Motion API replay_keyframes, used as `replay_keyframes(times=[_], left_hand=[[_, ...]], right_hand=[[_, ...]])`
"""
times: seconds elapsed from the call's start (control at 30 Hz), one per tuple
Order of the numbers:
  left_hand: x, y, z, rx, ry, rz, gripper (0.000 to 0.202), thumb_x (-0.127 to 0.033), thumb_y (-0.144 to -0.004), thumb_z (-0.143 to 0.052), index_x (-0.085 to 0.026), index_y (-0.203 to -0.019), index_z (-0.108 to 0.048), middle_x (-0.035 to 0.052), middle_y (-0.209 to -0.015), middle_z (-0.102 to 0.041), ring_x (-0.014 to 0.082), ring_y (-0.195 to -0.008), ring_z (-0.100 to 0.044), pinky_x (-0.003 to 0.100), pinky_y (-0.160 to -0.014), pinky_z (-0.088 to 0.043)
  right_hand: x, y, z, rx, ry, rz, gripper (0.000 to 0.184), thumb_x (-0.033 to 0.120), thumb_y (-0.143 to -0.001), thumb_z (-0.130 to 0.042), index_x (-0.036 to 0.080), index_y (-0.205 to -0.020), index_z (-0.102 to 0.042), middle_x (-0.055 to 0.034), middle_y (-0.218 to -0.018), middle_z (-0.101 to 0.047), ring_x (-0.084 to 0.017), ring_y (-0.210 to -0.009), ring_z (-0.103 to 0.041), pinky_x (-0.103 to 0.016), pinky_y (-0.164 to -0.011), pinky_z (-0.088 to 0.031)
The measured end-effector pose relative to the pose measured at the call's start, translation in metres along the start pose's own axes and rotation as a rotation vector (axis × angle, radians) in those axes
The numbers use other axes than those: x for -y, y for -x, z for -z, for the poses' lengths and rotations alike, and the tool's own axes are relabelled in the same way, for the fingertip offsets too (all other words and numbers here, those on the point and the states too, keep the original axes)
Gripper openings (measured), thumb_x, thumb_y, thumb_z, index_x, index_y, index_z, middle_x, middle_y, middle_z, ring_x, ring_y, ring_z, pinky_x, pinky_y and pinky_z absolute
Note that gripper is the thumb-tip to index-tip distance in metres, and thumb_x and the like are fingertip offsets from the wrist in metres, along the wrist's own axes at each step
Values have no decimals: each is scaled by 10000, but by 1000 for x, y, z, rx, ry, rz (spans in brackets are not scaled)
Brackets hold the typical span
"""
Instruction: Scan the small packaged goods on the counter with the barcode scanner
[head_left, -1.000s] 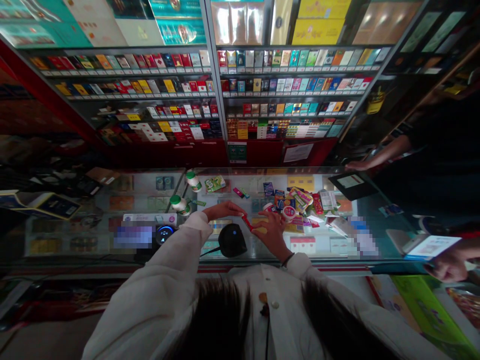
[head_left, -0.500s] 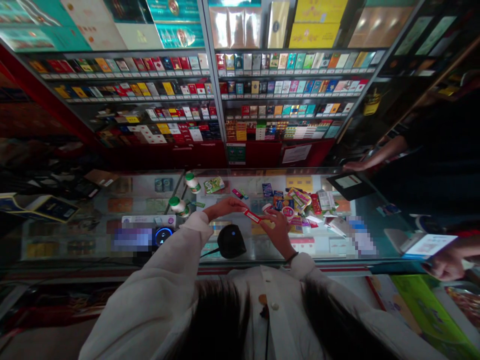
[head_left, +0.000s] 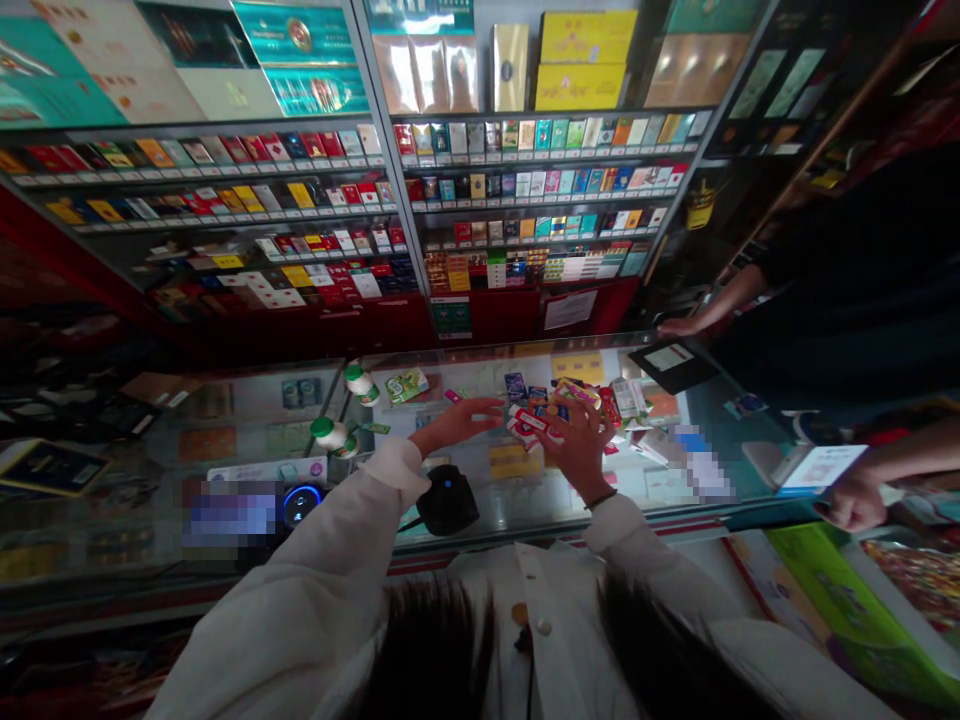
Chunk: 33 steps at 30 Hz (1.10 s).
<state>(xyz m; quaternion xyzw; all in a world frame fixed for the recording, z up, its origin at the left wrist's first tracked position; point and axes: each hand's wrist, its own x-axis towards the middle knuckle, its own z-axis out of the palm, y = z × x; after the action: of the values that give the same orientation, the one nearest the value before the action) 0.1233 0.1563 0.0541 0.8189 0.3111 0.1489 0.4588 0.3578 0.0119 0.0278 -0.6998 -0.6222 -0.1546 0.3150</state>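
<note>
My right hand [head_left: 581,445] is closed around a small red and white pack [head_left: 529,420], with one end sticking out to the left. A white and red item shows just below that pack; I cannot tell whether the hand holds it too. My left hand [head_left: 461,422] is stretched toward the pack with its fingers extended, apart from it and holding nothing. Beyond the right hand lies a pile of colourful sweet packs [head_left: 579,392], partly hidden by its fingers. Small dark blue packs [head_left: 515,386] lie just behind. A black scanner-like device [head_left: 448,500] stands on the glass counter below the left hand.
Two white bottles with green caps [head_left: 361,383] and a green packet [head_left: 407,385] are on the glass counter [head_left: 487,505]. A black folder [head_left: 673,362] lies at the right, near another person's hand [head_left: 694,325]. Shelves of cigarette packs [head_left: 442,140] rise behind.
My left hand has let go of the small red pack and moved off it. My right hand keeps a red and white pack and has shifted right over the pile. The view has tilted.
</note>
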Motion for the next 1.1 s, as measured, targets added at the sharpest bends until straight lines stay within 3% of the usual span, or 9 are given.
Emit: replay_keyframes(times=[0.1,0.17,0.27,0.37,0.63,0.83,1.1], left_hand=[[5,4,2,-93,-329,-33,589,-524,-916,-660,-250,-1435,-607,108,-1422,-662,312,-1360,-565,512,-1191,-375],[10,7,5,-92,-452,-23,561,-498,-934,-641,-275,-1446,-594,97,-1452,-640,326,-1413,-514,560,-1225,-312],[17,14,8,-100,-510,11,517,-482,-952,-616,-290,-1431,-606,89,-1443,-648,310,-1398,-532,575,-1253,-254],[22,20,11,-95,-493,88,517,-495,-955,-605,-314,-1439,-595,82,-1443,-648,309,-1384,-547,611,-1268,-178],[28,30,18,-140,-443,185,487,-450,-938,-630,-314,-1406,-625,91,-1483,-615,332,-1461,-467,659,-1259,-121],[30,35,21,-153,-404,202,480,-415,-919,-658,-322,-1390,-641,82,-1500,-601,331,-1448,-469,637,-1253,-167],[41,38,22,-142,-466,224,513,-445,-928,-641,-324,-1426,-614,90,-1510,-590,349,-1460,-448,650,-1255,-147]], right_hand=[[-36,-8,0,-5,92,-60,224,454,-945,-650,308,-1055,-782,-52,-1388,-637,-290,-1317,-420,-465,-1051,-215],[-58,-13,0,28,183,-126,243,412,-956,-618,288,-1104,-766,-77,-1382,-636,-304,-1314,-409,-474,-1031,-219],[-83,-17,-1,90,292,-184,279,349,-948,-593,260,-1166,-743,-112,-1356,-639,-324,-1297,-394,-480,-1004,-228],[-97,-18,-5,103,334,-220,299,391,-953,-575,255,-1151,-754,-134,-1387,-608,-351,-1296,-372,-506,-999,-233],[-109,-16,-21,25,311,-349,330,441,-961,-550,234,-1026,-798,-153,-1395,-578,-389,-1279,-385,-583,-966,-281],[-108,-19,-22,-73,288,-446,372,423,-963,-512,195,-890,-798,-191,-1296,-616,-413,-1247,-415,-626,-952,-301],[-104,-20,-14,-65,293,-452,360,453,-957,-543,203,-1107,-754,-189,-1382,-589,-404,-1262,-416,-594,-970,-287]])
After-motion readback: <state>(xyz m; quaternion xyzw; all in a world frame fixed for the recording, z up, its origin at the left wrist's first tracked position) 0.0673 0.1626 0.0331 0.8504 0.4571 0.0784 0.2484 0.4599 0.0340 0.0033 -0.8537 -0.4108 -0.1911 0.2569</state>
